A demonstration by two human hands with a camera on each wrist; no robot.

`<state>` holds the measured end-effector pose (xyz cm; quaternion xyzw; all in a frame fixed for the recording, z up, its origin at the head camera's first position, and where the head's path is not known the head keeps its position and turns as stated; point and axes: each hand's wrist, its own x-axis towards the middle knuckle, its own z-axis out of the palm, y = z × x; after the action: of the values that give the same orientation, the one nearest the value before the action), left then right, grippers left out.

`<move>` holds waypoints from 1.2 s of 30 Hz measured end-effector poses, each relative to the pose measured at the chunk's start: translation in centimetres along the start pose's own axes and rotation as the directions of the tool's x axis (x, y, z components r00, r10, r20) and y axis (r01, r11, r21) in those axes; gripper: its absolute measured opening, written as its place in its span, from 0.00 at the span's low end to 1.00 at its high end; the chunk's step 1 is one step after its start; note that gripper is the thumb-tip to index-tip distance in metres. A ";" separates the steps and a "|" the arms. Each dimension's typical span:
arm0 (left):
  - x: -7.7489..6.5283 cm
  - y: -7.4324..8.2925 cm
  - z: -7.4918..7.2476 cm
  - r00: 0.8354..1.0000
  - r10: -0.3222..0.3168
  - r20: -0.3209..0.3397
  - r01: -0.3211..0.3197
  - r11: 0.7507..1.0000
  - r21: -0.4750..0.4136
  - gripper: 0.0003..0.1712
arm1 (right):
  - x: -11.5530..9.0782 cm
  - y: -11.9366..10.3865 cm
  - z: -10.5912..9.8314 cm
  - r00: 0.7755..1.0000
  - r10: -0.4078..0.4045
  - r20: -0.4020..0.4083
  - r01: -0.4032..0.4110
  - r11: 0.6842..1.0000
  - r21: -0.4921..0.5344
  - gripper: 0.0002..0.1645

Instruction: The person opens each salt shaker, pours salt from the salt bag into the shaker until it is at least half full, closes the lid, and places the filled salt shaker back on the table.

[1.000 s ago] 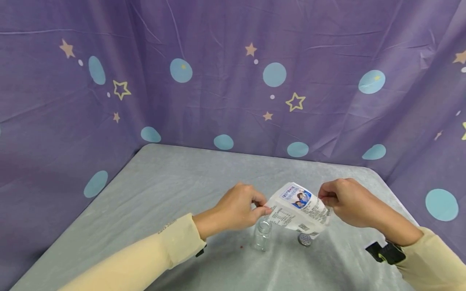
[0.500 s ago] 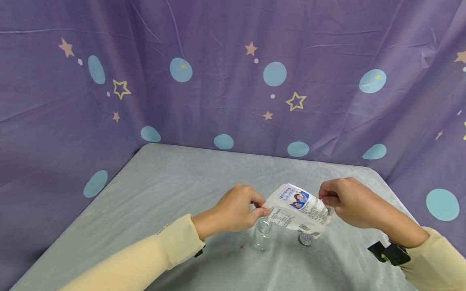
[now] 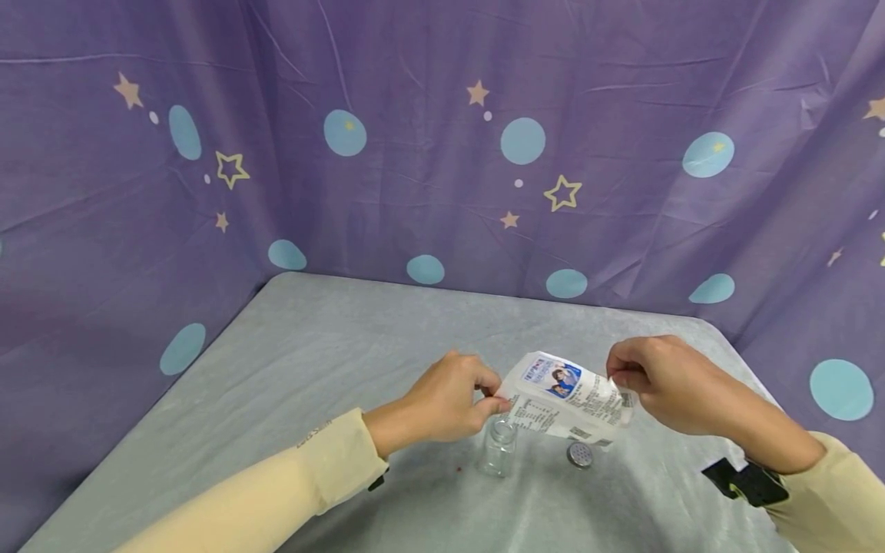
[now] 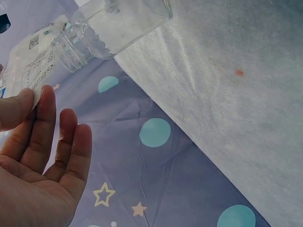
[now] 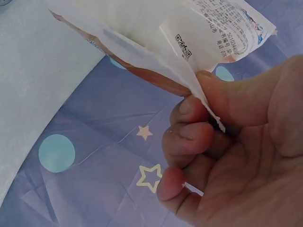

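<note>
Between both hands a white printed packet point(image 3: 563, 395) with a blue picture panel is held above the table. My left hand point(image 3: 452, 395) pinches its left corner between thumb and index finger; in the left wrist view the other fingers stand off. At the opposite end my right hand point(image 3: 664, 388) pinches the film, and the right wrist view shows the packet's edge point(image 5: 189, 85) between thumb and curled fingers. Below the left fingertips an uncapped clear glass jar point(image 3: 498, 453) stands upright, its threaded neck point(image 4: 71, 49) close to the packet. A perforated metal shaker lid point(image 3: 579, 455) lies under the packet's right part.
A grey cloth covers the table point(image 3: 332, 338). One tiny red speck point(image 3: 459, 468) lies left of the jar. Purple curtains point(image 3: 429, 153) with stars and blue spots hang behind and along the sides.
The packet has swung slightly left and flattened, its picture panel shifting left and down. My right hand moved a touch to the right. Jar and lid stay put.
</note>
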<state>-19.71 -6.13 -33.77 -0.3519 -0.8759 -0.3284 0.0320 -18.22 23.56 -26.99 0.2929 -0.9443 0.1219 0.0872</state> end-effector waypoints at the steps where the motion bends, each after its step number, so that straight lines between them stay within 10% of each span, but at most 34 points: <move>1: 0.0 0.0 0.0 1.000 0.001 0.001 -0.001 1.000 -0.002 0.17 | 0.0 0.0 -0.1 1.000 -0.007 -0.004 0.007 1.000 -0.003 0.20; 36: -0.2 -0.5 0.2 1.000 -0.022 -0.005 0.022 1.000 -0.011 0.03 | -0.1 -0.5 -0.9 0.987 -0.100 -0.129 0.095 0.994 -0.049 0.22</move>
<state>-19.81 -6.39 -34.30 -0.3418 -0.8778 -0.3345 0.0285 -17.78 23.51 -26.13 0.3281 -0.9235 0.1161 0.1612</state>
